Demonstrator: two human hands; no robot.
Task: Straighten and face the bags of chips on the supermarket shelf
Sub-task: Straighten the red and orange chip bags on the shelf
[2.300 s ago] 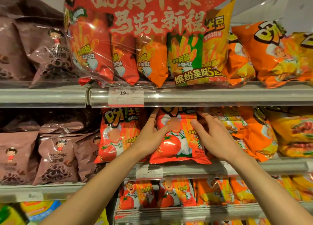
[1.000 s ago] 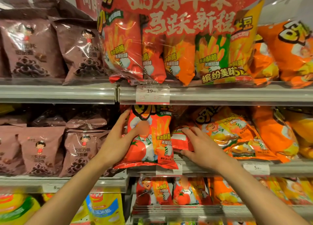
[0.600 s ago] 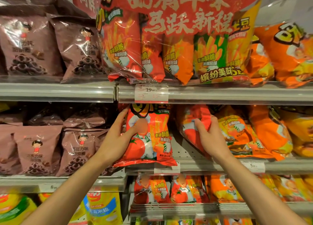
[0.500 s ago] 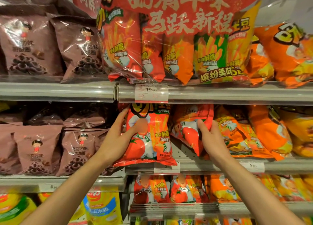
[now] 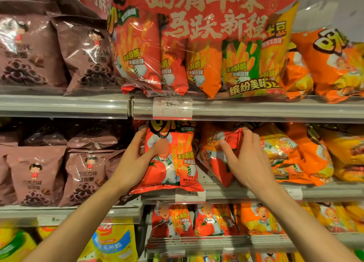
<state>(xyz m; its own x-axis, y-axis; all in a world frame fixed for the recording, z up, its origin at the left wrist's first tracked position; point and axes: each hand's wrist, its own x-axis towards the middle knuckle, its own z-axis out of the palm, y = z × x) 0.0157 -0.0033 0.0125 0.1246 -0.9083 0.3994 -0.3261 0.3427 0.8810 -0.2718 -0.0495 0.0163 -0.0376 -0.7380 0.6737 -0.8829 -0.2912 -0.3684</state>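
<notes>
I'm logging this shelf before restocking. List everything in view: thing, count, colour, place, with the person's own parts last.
Multipack: one, clear wrap over red, orange, green and yellow bags, top shelf centre.
Brown bags: several, top and middle shelves, left.
Orange bags: several, top and middle shelves, right.
Upright bag: one, red, tomato print, middle shelf, facing out.
Tilted bag: one, red, middle shelf, beside the upright bag.
Small bags: several, red and orange, lower shelf.
Yellow bags: a few, bottom left.
Price tag: one, white, top shelf rail.
Left hand: grip on the upright bag's left edge.
Right hand: grip on the tilted bag.
</notes>
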